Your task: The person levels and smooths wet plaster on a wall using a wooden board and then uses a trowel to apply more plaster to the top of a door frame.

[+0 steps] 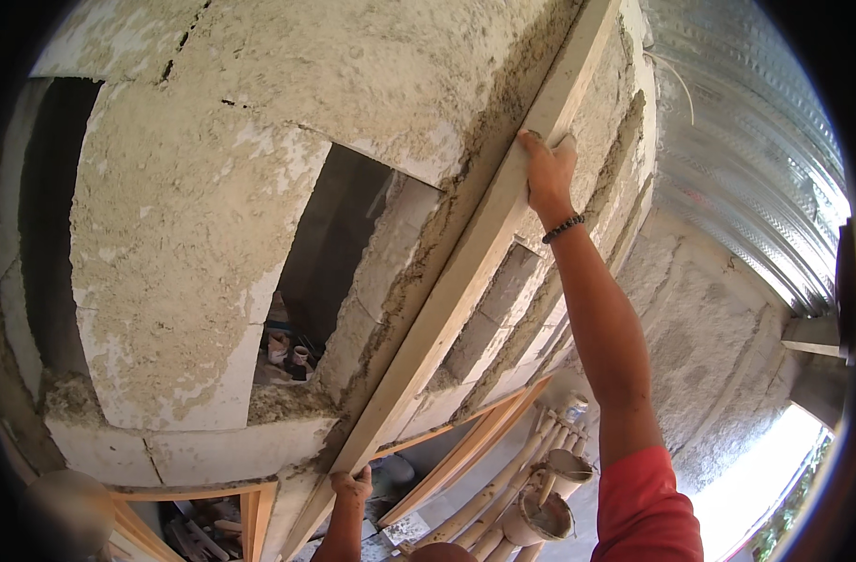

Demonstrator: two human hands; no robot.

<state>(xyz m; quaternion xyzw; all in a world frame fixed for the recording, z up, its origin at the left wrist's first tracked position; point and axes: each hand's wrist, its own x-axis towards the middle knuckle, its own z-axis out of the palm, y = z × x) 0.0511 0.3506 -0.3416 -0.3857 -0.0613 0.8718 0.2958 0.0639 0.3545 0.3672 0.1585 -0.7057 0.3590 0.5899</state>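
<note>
A long, straight wooden board point(439, 323) runs slantwise along the block wall, from the top of the view to the bottom. High up, my right hand point(550, 173) grips its right edge, with a dark bead bracelet on the wrist. Much lower, my left hand point(352, 483) is closed on the same board's edge. The board lies along a vertical band of rough grey-brown plaster point(405, 304), which shows beside its left edge. How firmly the board presses on the plaster I cannot tell.
Left of the board is a dark window opening point(330, 234) in the patchily plastered wall point(184, 234). Wooden frames point(259, 515) line lower openings. Mortar-smeared buckets point(538, 518) stand on poles point(484, 496) below right. Corrugated metal sheeting point(737, 122) spans the upper right.
</note>
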